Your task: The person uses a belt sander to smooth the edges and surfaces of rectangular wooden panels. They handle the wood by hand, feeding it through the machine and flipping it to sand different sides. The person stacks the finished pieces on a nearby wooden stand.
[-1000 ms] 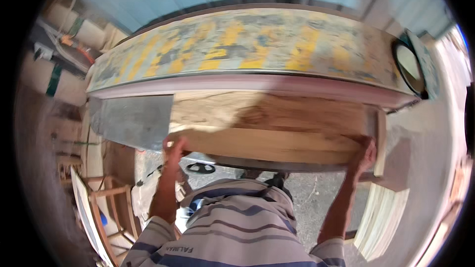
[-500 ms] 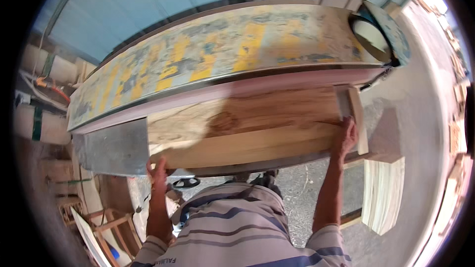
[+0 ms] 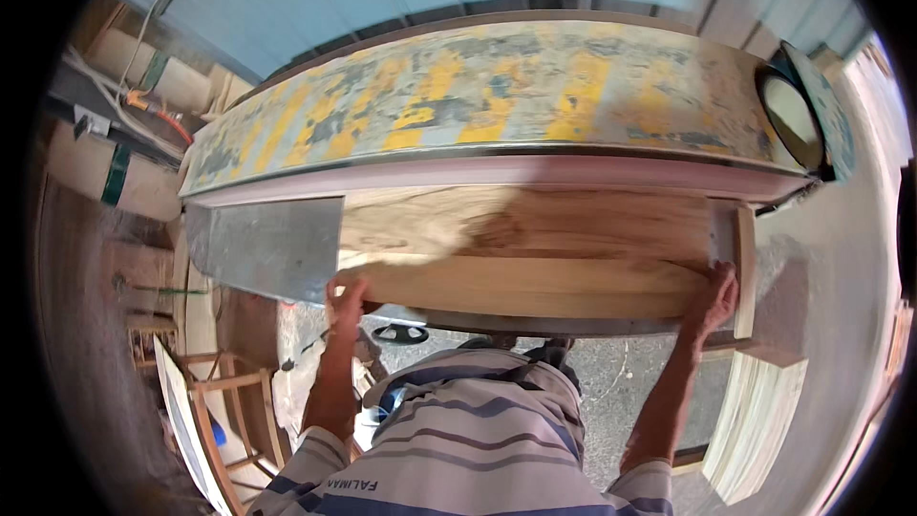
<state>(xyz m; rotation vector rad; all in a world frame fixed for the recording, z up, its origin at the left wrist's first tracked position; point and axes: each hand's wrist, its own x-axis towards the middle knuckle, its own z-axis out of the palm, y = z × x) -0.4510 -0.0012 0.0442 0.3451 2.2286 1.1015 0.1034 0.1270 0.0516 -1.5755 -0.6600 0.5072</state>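
A wooden board (image 3: 535,285) with a smooth pale near strip lies across a grey metal table. Beyond it is a darker, strongly grained wood surface (image 3: 611,220); I cannot tell whether the two are one piece. My left hand (image 3: 346,296) grips the board's left end, its fingers curled at the corner. At the right end, my right hand (image 3: 721,296) closes round the other corner. Behind the wood runs the pink belt (image 3: 430,182) of a long sanding machine, and the wood's far edge lies along it. My fingertips are partly hidden.
The machine's worn cover (image 3: 497,96) has yellow stripes and a round opening (image 3: 791,115) at its right. A wooden stop (image 3: 744,268) stands at the table's right end. Stacked pale boards (image 3: 755,425) are at lower right, a wooden frame (image 3: 239,411) at lower left.
The whole scene has shifted right in the picture as my view turned. Both hands keep their hold on the board's ends, and the board stays along the belt.
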